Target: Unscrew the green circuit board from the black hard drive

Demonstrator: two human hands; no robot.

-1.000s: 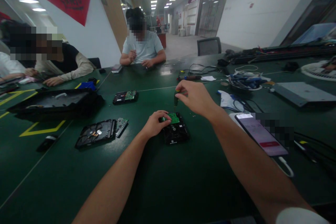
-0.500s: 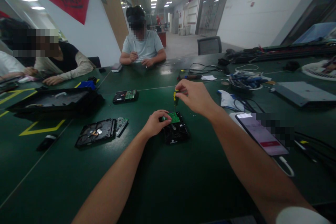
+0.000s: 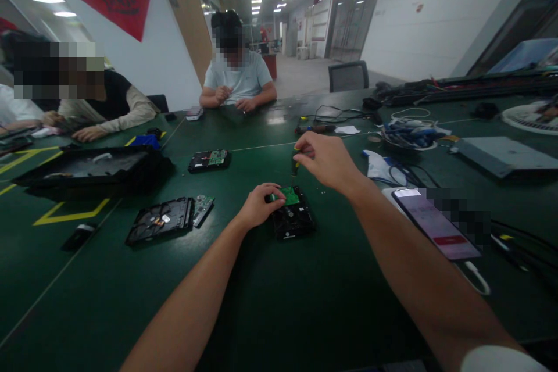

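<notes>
A black hard drive (image 3: 294, 224) with a green circuit board (image 3: 291, 196) on its upper face lies flat on the table in front of me. My left hand (image 3: 260, 204) grips the drive's left side, thumb and fingers resting at the board's edge. Above the far part of the board, my right hand (image 3: 328, 158) holds a yellow-and-black screwdriver (image 3: 295, 167) upright between thumb and fingers. Its shaft points down at the board's far edge; the tip is too small to make out. Tiny light bits, perhaps screws (image 3: 322, 192), lie just right of the drive.
Left of the drive are another opened drive (image 3: 159, 222), a loose circuit board (image 3: 202, 210), a third drive (image 3: 208, 160) and a black tray (image 3: 87, 165). A phone (image 3: 436, 224), glove (image 3: 375, 164) and metal box (image 3: 505, 154) lie right. Co-workers sit across and at left.
The screwdriver handle has turned, showing more of its dark side than its yellow. My right hand has shifted slightly right; my left hand stays on the drive.
</notes>
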